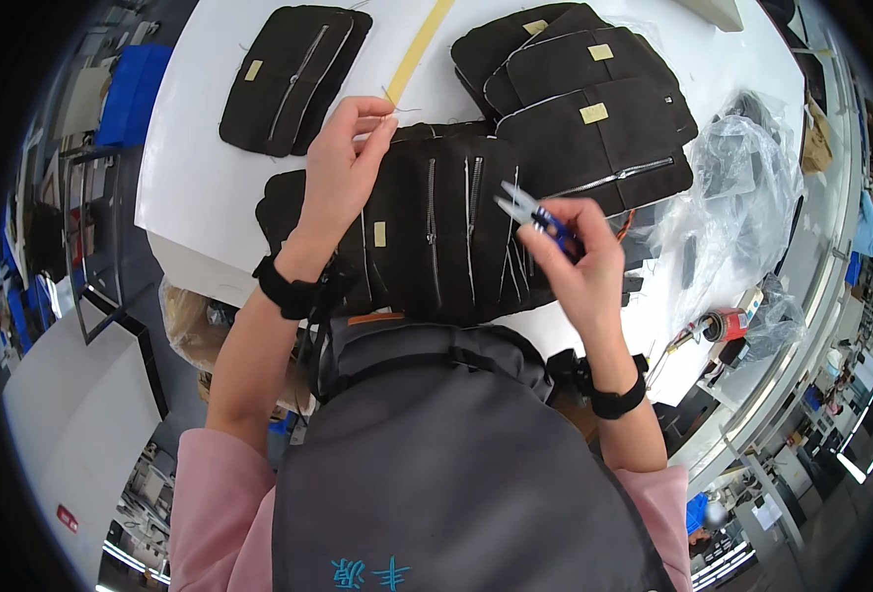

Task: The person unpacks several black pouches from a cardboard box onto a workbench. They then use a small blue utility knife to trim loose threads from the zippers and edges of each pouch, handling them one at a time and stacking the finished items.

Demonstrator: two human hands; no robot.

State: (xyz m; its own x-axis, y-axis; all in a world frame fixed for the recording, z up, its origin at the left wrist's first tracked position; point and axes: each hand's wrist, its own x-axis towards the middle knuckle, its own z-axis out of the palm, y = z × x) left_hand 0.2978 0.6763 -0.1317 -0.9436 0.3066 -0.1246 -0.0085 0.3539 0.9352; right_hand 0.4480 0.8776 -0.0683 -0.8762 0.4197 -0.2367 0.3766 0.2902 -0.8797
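Observation:
My left hand (343,168) is raised over the left part of the black fabric pieces, thumb and fingertips pinched together. Fine loose thread (394,103) shows right at these fingertips. In my right hand (586,271) is a pair of thread snips (545,219) with blue grips, its pale blades pointing up and left. Beneath both hands lies a row of overlapping black fabric panels (407,266) with zippers and pale cut edges, close against my apron. Whether the blades touch any thread I cannot tell; they hover over the panels' right part.
More black zippered panels (289,84) lie at the far left, and a pile of them (594,74) at the far right. A yellow tape strip (422,44) runs along the white table (195,158). Clear plastic bags (737,197) and a red-labelled can (725,325) are on the right.

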